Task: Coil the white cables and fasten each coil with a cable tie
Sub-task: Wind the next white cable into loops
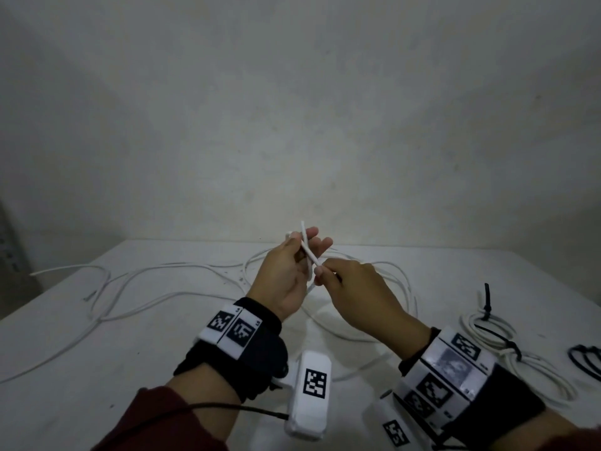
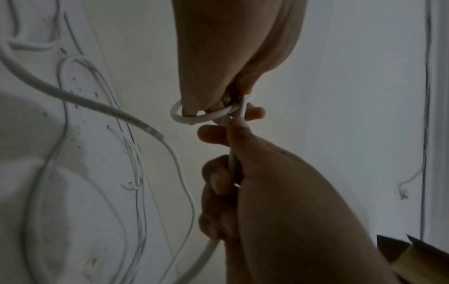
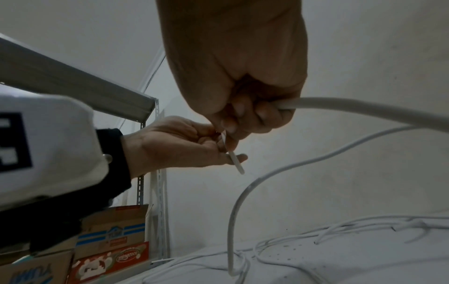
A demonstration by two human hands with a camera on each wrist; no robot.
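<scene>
The white cable [image 1: 309,252] was held raised above the table [image 1: 130,369], its free end sticking up past the fingers of the left hand [image 1: 283,281], while the rest of its length trailed down to loose loops on the tabletop. A first small loop [image 2: 192,117] had been formed near that end, as the left wrist view showed. The left hand was partly closed, the cable end pinched between thumb and fingers with the other fingers extended. The right hand [image 1: 354,294] was curled round the same cable just beside the left, fingertips pinching the strand where it crossed; in the right wrist view a further run of cable [image 3: 364,109] was seen passing through its closed fingers.

The step in hand was judged to be the start of a coil. It would be done well if the first loop were kept pinned by the left hand while fresh cable was fed in even turns by the right, each turn laid flat against the last so that no twist was trapped. The slack on the table would need to run free of the other loose cable [image 1: 107,288] lying to the left.

To the right, tied coils [image 1: 487,330] lay fastened with black ties, and spare cable ties [image 1: 585,359] lay at the table's edge.
</scene>
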